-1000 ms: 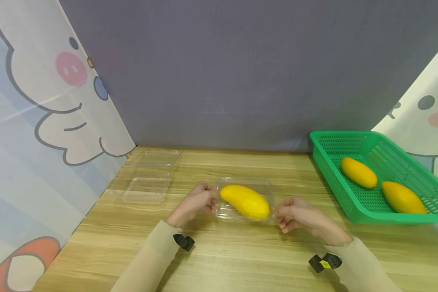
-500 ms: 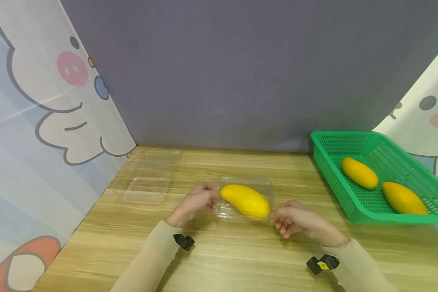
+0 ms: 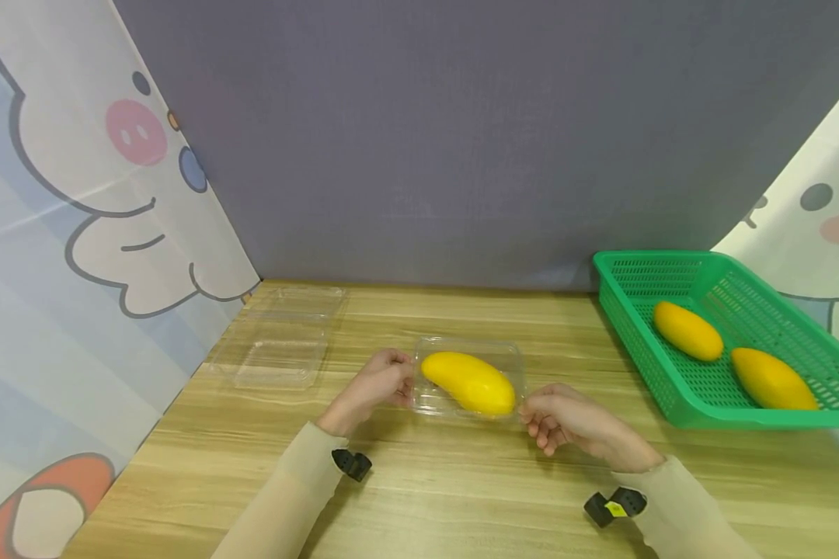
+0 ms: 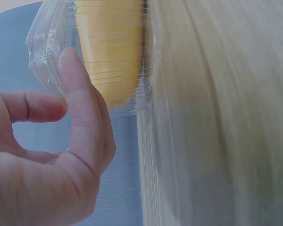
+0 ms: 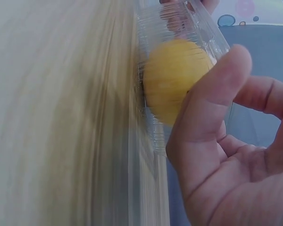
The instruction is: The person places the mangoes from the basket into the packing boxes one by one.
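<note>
A yellow mango [image 3: 471,383] lies slantwise in a clear plastic box [image 3: 506,355] at the middle of the table. At the box's left end, my left hand [image 3: 380,380] pinches the rim between thumb and fingers, as the left wrist view shows with the ribbed wall [image 4: 146,92] beside it. My right hand [image 3: 575,419] pinches the opposite end's rim. In the right wrist view its thumb [image 5: 228,70] lies along that edge and hides part of the mango [image 5: 172,80]. Its other fingers are curled in below.
Another clear plastic box [image 3: 280,361], standing open with its lid laid back, is at the table's left rear. A green basket [image 3: 636,361] at the right holds two mangoes, one [image 3: 687,331] behind the other [image 3: 772,379]. A grey panel [image 3: 419,155] rises along the table's back edge.
My right hand has shifted slightly left and toward me, up against the box's end. The box with the mango has tipped or moved very slightly away. My left hand stays put.
</note>
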`<state>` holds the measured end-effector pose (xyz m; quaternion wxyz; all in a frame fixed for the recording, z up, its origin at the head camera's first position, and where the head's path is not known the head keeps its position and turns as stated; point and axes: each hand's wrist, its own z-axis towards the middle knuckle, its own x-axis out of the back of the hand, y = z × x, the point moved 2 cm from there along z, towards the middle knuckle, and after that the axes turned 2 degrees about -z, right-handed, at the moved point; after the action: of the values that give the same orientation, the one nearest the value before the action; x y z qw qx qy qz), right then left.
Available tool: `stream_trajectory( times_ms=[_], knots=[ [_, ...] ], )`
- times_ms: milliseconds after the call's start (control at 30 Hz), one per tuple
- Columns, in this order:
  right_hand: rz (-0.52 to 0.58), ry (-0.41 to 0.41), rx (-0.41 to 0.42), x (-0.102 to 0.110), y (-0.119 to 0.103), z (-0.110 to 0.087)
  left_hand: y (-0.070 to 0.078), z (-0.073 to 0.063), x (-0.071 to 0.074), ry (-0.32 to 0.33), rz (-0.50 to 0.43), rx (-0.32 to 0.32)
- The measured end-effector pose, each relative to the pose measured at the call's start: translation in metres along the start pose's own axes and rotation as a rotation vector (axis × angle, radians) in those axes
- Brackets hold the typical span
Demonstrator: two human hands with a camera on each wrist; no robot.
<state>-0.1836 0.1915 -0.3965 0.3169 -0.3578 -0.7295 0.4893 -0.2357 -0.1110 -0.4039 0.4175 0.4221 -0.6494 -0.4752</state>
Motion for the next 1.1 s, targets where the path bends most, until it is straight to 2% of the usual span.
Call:
stream_trajectory(
  times_ms=[567,1100],
  knots=[
    [0.0,0.045,0.01,-0.0009,0.001,0.0022,0.0004,-0.0019,-0.0012,0.005,-0.015,-0.039],
    [-0.009,0.117,0.003,-0.0025,0.0008,0.0037,0.0025,-0.003,-0.0006,-0.006,-0.01,-0.037]
  ],
)
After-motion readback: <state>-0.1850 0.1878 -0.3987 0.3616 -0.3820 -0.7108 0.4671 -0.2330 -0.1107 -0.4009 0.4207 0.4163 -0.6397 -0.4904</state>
